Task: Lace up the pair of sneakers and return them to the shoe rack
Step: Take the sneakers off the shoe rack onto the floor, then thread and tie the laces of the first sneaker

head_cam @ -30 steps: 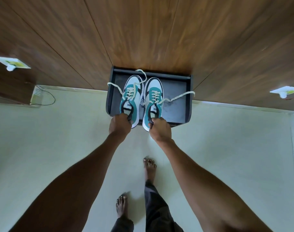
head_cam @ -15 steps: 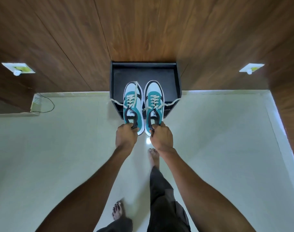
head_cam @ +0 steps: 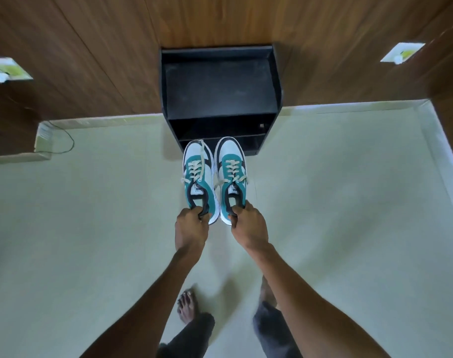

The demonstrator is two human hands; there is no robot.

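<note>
Two teal, white and black sneakers with cream laces hang side by side in the air, toes pointing away from me. My left hand [head_cam: 192, 227] grips the heel collar of the left sneaker [head_cam: 198, 174]. My right hand [head_cam: 248, 226] grips the heel collar of the right sneaker [head_cam: 232, 173]. Loose lace ends trail over both tongues. The black shoe rack [head_cam: 220, 81] stands against the wooden wall just beyond the toes; its top is bare and its lower shelves are dark.
Pale floor spreads all around. My bare left foot [head_cam: 186, 304] and dark trouser legs are below my arms. A thin black cable [head_cam: 65, 140] runs from the wall at left. White wall fittings [head_cam: 401, 52] sit on the wood panelling to both sides.
Both sneakers came off the rack top and moved back toward me, now held in front of the rack. I stepped backward; the laces that hung outward have settled over the shoes.
</note>
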